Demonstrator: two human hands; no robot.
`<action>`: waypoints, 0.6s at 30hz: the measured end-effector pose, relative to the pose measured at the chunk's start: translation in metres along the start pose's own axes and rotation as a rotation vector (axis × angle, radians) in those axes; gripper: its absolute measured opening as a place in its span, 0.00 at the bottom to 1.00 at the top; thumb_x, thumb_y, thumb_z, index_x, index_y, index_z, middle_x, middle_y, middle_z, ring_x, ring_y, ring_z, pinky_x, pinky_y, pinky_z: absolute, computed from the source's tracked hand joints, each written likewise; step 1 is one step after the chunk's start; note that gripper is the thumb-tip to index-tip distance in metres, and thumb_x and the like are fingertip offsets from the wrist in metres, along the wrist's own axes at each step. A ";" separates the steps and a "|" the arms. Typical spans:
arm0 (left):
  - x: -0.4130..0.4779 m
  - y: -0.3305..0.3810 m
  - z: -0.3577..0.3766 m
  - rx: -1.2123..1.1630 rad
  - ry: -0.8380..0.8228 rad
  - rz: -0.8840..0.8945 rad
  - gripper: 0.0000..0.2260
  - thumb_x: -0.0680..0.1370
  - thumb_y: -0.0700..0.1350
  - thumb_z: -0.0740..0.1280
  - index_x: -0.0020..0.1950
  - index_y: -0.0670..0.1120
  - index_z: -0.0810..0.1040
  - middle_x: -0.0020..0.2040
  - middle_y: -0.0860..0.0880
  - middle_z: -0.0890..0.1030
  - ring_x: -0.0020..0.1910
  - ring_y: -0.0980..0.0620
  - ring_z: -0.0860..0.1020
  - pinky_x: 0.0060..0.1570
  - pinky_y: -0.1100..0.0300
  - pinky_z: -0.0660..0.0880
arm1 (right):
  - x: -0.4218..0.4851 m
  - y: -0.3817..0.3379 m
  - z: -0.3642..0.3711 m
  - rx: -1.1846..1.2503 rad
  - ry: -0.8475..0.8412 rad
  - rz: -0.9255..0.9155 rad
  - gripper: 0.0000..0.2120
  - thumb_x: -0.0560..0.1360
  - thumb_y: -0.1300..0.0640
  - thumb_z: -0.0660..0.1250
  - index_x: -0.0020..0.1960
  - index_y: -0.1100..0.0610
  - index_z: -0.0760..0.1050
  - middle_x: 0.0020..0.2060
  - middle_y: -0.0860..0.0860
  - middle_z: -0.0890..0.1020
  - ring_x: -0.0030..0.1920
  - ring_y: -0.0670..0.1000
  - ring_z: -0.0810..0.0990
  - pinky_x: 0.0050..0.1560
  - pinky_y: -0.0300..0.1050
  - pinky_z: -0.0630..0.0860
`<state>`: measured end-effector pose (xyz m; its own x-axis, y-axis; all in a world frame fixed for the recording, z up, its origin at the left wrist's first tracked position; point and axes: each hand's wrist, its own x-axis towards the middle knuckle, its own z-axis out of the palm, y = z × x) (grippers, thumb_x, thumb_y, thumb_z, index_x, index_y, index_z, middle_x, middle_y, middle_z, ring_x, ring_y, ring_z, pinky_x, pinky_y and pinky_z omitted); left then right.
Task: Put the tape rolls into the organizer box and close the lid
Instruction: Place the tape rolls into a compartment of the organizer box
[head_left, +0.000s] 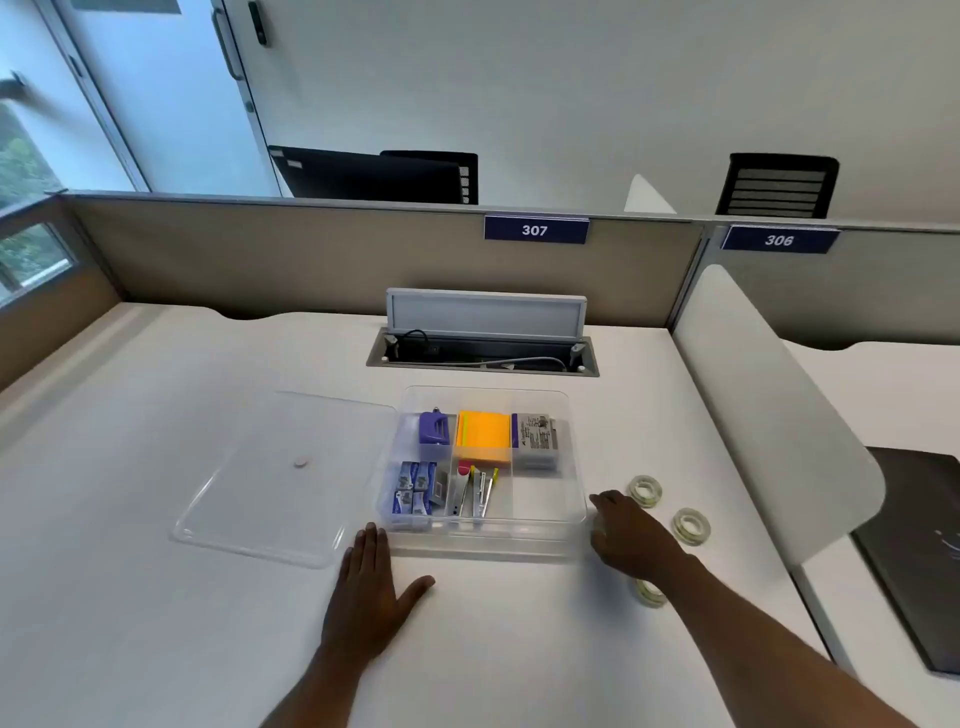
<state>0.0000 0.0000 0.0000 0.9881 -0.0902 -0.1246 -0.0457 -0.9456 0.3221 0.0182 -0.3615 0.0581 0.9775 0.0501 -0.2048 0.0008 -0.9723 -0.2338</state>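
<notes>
No tape rolls (644, 490) are in the organizer box (574, 512) yet, its lid (249, 499) lies off, left hand (366, 592) flat with fingers released, right hand (631, 540) reaching with fingers loose, grasping nothing visible.

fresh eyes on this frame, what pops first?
The clear organizer box at desk centre, open, with orange sticky notes in its back middle compartment. Its lid lies flat to the left. Three tape rolls sit right of the box, where the right hand reaches.
</notes>
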 end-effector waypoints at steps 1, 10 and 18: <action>0.001 0.001 0.003 -0.007 0.008 -0.012 0.55 0.64 0.78 0.34 0.77 0.39 0.48 0.79 0.41 0.52 0.78 0.46 0.49 0.75 0.54 0.45 | 0.000 0.002 0.001 -0.003 0.003 -0.009 0.25 0.74 0.54 0.61 0.69 0.59 0.66 0.65 0.56 0.72 0.65 0.57 0.72 0.64 0.49 0.71; 0.009 0.012 0.006 0.054 0.112 -0.085 0.52 0.66 0.78 0.40 0.77 0.41 0.52 0.78 0.41 0.54 0.78 0.46 0.52 0.76 0.51 0.47 | 0.004 0.010 0.010 -0.142 -0.125 -0.090 0.23 0.71 0.59 0.59 0.67 0.57 0.68 0.66 0.53 0.70 0.66 0.56 0.68 0.59 0.52 0.75; 0.013 0.012 0.009 0.078 0.124 -0.101 0.51 0.66 0.78 0.46 0.77 0.42 0.53 0.78 0.42 0.56 0.78 0.46 0.52 0.76 0.50 0.48 | 0.031 0.002 -0.010 -0.052 0.168 0.003 0.20 0.73 0.60 0.61 0.65 0.56 0.71 0.57 0.57 0.75 0.55 0.60 0.76 0.51 0.51 0.76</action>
<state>0.0113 -0.0154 -0.0061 0.9985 0.0414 -0.0349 0.0486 -0.9698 0.2391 0.0510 -0.3640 0.0606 0.9990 0.0129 -0.0424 0.0049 -0.9830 -0.1835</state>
